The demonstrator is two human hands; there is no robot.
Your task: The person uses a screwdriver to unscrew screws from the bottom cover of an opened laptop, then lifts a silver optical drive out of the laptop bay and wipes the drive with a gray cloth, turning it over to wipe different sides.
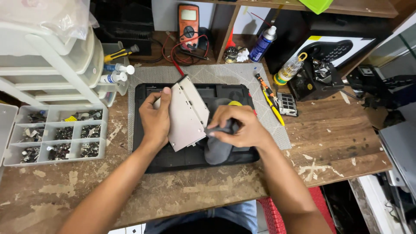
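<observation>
My left hand [155, 118] holds a flat silver optical drive [187, 113] tilted up over an upturned black laptop [145, 130]. My right hand [237, 126] is closed on a dark-handled tool [222, 128] whose end meets the drive's lower right edge. A grey cloth [218, 149] lies on the laptop under my right hand. Something yellow [235, 103] peeks out just behind my right hand.
A grey mat [216, 74] lies under the laptop on a worn wooden bench [329, 143]. A compartment tray of small parts [56, 134] and white drawers [52, 65] stand at left. Behind are an orange multimeter [188, 24], a spray can [262, 44], screwdrivers [268, 97] and a bottle [289, 68].
</observation>
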